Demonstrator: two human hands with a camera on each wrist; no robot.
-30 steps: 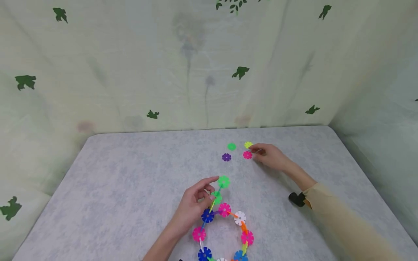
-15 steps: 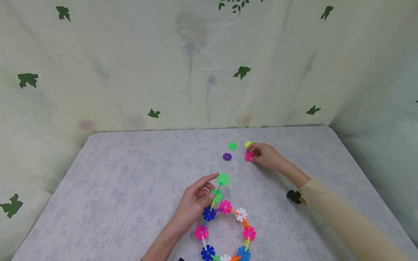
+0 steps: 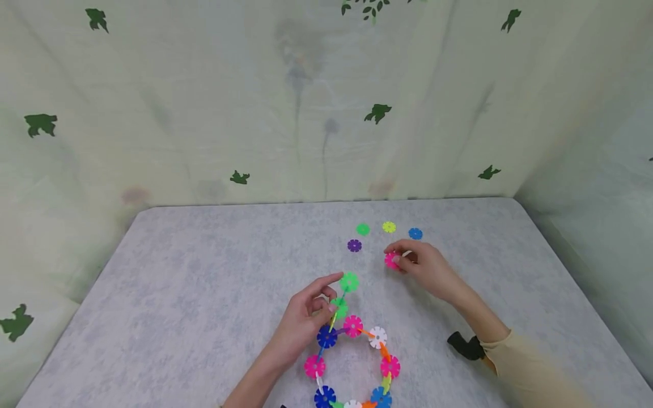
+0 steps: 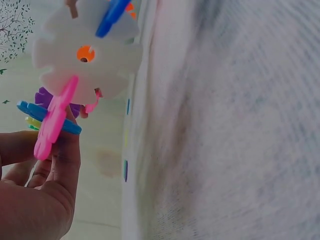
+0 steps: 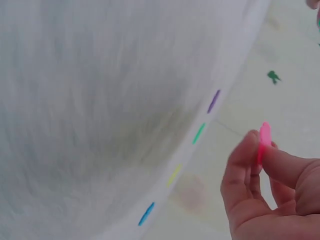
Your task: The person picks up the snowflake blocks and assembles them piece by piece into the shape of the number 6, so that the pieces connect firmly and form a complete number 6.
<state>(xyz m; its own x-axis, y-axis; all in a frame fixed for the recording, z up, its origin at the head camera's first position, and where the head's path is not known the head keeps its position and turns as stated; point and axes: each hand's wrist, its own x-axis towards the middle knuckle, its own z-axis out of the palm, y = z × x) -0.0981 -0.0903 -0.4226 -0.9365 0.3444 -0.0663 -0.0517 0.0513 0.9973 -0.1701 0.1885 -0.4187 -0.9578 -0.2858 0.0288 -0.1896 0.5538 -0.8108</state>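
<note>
My left hand (image 3: 300, 322) holds up a ring of linked snowflake discs (image 3: 390, 367) in pink, white, blue and other colours, its fingers at the upper left. Beside those fingers, a short tail with two green snowflake discs (image 3: 349, 281) rises from the ring. A white disc (image 4: 60, 55) and a slotted-in pink one (image 4: 52, 125) loom large in the left wrist view. Out to the right, my right hand (image 3: 431, 269) pinches a single pink snowflake disc (image 3: 391, 260) between thumb and fingers; the right wrist view shows it edge-on. The ring's lowest part is cut off by the head view's bottom edge.
Toward the back of the grey table (image 3: 214, 272) lie loose snowflake discs: green (image 3: 363, 229), yellow (image 3: 389, 227), blue (image 3: 415, 233) and purple (image 3: 354, 245). A pale curtain (image 3: 204, 113) with green leaf shapes hangs behind the table's far edge.
My right hand has picked up the pink disc from beside the yellow one and drawn it back toward me, uncovering the blue disc. The left hand stays almost still with the ring.
</note>
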